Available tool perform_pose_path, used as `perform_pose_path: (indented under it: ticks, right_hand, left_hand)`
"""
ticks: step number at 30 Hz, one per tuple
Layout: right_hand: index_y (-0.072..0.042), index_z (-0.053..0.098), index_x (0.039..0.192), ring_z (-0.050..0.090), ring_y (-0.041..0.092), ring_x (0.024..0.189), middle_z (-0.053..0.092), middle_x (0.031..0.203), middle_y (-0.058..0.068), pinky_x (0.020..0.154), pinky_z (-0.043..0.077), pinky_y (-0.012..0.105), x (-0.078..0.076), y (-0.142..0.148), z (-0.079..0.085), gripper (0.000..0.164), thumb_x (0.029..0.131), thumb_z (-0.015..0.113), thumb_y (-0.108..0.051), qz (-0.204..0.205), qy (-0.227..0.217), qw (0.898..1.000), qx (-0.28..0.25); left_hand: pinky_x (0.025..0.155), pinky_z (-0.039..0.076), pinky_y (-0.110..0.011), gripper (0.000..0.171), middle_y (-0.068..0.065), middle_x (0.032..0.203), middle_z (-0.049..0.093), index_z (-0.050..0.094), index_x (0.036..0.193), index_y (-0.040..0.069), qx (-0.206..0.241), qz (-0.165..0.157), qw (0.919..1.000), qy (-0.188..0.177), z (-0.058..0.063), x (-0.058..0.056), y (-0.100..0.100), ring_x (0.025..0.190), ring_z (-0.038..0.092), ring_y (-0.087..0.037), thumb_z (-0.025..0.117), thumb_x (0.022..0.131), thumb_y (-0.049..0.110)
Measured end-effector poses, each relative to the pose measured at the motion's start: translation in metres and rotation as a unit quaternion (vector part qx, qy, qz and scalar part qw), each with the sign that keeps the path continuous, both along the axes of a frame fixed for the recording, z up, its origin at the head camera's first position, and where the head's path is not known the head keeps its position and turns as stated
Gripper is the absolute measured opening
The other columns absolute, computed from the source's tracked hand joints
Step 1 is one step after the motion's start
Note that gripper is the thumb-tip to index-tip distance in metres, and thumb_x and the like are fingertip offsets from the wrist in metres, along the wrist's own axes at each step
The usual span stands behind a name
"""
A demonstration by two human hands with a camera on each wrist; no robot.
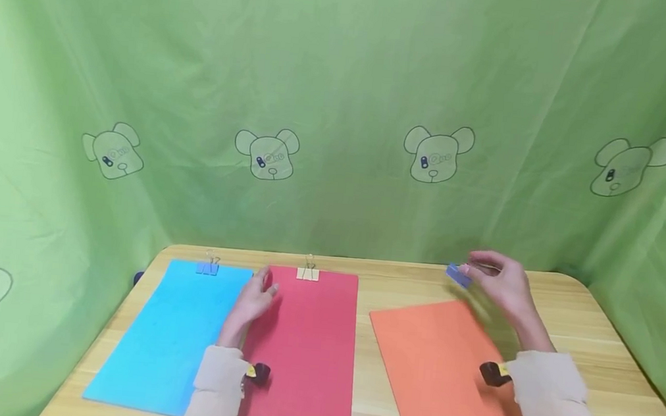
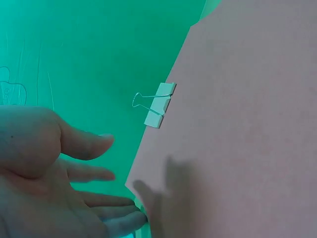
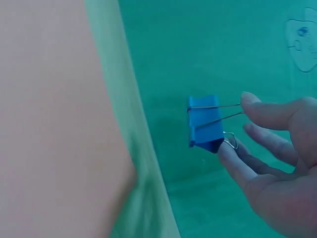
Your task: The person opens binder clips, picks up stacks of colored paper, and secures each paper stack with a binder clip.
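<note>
My right hand (image 1: 501,285) pinches a blue binder clip (image 3: 205,121) by its wire handles, thumb on one and fingers on the other. In the head view it is above the table just beyond the top of the orange sheet (image 1: 444,363). My left hand (image 1: 255,297) is at the upper left edge of the red sheet (image 1: 302,351), fingers relaxed and holding nothing. A white binder clip (image 2: 160,105) sits on the red sheet's top edge, its wire handle sticking outward. Left of it, the blue sheet (image 1: 173,333) carries a bluish-purple binder clip (image 1: 207,268) on its top edge.
The wooden table (image 1: 584,322) ends at the back against a green curtain (image 1: 345,70) printed with bear heads. The curtain also hangs along both sides. A strip of bare wood separates the red and orange sheets, and the orange sheet lies at a slant.
</note>
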State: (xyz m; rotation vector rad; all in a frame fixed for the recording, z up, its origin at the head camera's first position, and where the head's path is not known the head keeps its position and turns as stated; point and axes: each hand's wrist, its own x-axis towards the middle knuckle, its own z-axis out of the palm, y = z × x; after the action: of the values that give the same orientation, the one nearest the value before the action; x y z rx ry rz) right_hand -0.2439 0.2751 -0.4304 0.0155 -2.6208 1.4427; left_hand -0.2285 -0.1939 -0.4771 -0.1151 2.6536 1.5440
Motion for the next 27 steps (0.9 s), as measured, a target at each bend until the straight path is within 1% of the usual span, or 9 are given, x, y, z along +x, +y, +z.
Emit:
perform_pose_path:
  ticks: [4, 8, 12, 16, 18, 19, 21, 24, 27]
  right_hand:
    - [0.0, 0.051, 0.147, 0.058, -0.011, 0.099, 0.061, 0.137, 0.024, 0.082, 0.048, 0.007, 0.013, 0.004, -0.001, 0.066, 0.094, 0.077, -0.03, -0.002, -0.004, 1.0, -0.021]
    - [-0.001, 0.045, 0.152, 0.058, -0.009, 0.101, 0.062, 0.133, 0.013, 0.083, 0.049, 0.008, 0.025, 0.012, 0.0, 0.075, 0.092, 0.08, -0.028, -0.009, -0.015, 0.999, -0.033]
    - [0.002, 0.041, 0.153, 0.057, -0.01, 0.099, 0.062, 0.129, 0.008, 0.082, 0.05, 0.009, 0.034, 0.019, 0.005, 0.081, 0.09, 0.082, -0.028, -0.013, -0.025, 0.999, -0.03]
    - [0.005, 0.04, 0.152, 0.053, -0.012, 0.096, 0.062, 0.133, 0.021, 0.077, 0.045, 0.006, 0.043, 0.026, 0.008, 0.084, 0.09, 0.081, -0.033, -0.024, -0.038, 0.999, 0.019]
    - [0.008, 0.044, 0.149, 0.051, -0.013, 0.092, 0.062, 0.132, 0.024, 0.075, 0.045, 0.007, 0.047, 0.03, 0.008, 0.081, 0.09, 0.081, -0.033, -0.03, -0.042, 0.998, 0.039]
    - [0.008, 0.045, 0.148, 0.051, -0.014, 0.09, 0.059, 0.136, 0.029, 0.074, 0.045, 0.007, 0.049, 0.032, 0.007, 0.08, 0.09, 0.081, -0.033, -0.033, -0.043, 0.997, 0.046]
    - [0.01, 0.048, 0.145, 0.051, -0.015, 0.087, 0.06, 0.134, 0.03, 0.072, 0.046, 0.008, 0.053, 0.034, 0.006, 0.078, 0.089, 0.082, -0.033, -0.038, -0.047, 0.997, 0.046]
    - [0.008, 0.051, 0.142, 0.053, -0.017, 0.083, 0.061, 0.132, 0.029, 0.072, 0.047, 0.009, 0.054, 0.037, 0.002, 0.077, 0.087, 0.084, -0.034, -0.044, -0.045, 0.997, 0.039]
    - [0.008, 0.048, 0.144, 0.053, -0.018, 0.084, 0.06, 0.134, 0.031, 0.072, 0.048, 0.009, 0.052, 0.039, 0.0, 0.081, 0.087, 0.084, -0.035, -0.038, -0.05, 0.998, 0.029]
  left_hand:
    - [0.121, 0.022, -0.056, 0.061, -0.027, 0.161, 0.03, 0.026, 0.157, -0.007, -0.02, 0.002, 0.9998, -0.004, 0.003, 0.002, 0.002, 0.151, 0.024, -0.043, 0.053, 0.106, 0.01]
    - [0.12, 0.023, -0.059, 0.059, -0.027, 0.161, 0.032, 0.03, 0.157, -0.005, -0.033, 0.002, 0.9995, -0.001, 0.007, 0.004, 0.004, 0.149, 0.026, -0.045, 0.054, 0.105, 0.011]
    - [0.119, 0.026, -0.06, 0.057, -0.026, 0.159, 0.036, 0.035, 0.156, -0.003, -0.048, 0.004, 0.9987, 0.02, 0.012, 0.004, 0.008, 0.148, 0.03, -0.045, 0.056, 0.104, 0.011]
    - [0.114, 0.037, -0.058, 0.051, -0.028, 0.15, 0.047, 0.044, 0.151, -0.003, -0.053, -0.003, 0.9974, 0.05, 0.015, 0.003, 0.013, 0.141, 0.042, -0.044, 0.058, 0.104, 0.009]
    - [0.11, 0.042, -0.056, 0.047, -0.028, 0.146, 0.051, 0.048, 0.148, -0.003, -0.051, -0.012, 0.9965, 0.065, 0.015, 0.004, 0.018, 0.137, 0.048, -0.043, 0.059, 0.103, 0.008]
    - [0.109, 0.043, -0.055, 0.046, -0.028, 0.145, 0.053, 0.05, 0.147, -0.002, -0.049, -0.016, 0.9963, 0.069, 0.015, 0.004, 0.02, 0.136, 0.05, -0.043, 0.059, 0.103, 0.008]
    - [0.108, 0.045, -0.054, 0.045, -0.026, 0.143, 0.055, 0.052, 0.146, -0.002, -0.042, -0.027, 0.9957, 0.078, 0.017, 0.006, 0.026, 0.134, 0.052, -0.041, 0.06, 0.103, 0.006]
    - [0.106, 0.047, -0.053, 0.043, -0.025, 0.14, 0.058, 0.054, 0.143, -0.004, -0.037, -0.04, 0.9943, 0.092, 0.018, 0.007, 0.037, 0.13, 0.055, -0.04, 0.06, 0.102, 0.004]
    - [0.104, 0.049, -0.053, 0.043, -0.024, 0.138, 0.06, 0.055, 0.143, -0.003, -0.034, -0.06, 0.9935, 0.09, 0.02, 0.01, 0.05, 0.127, 0.057, -0.039, 0.061, 0.102, 0.005]
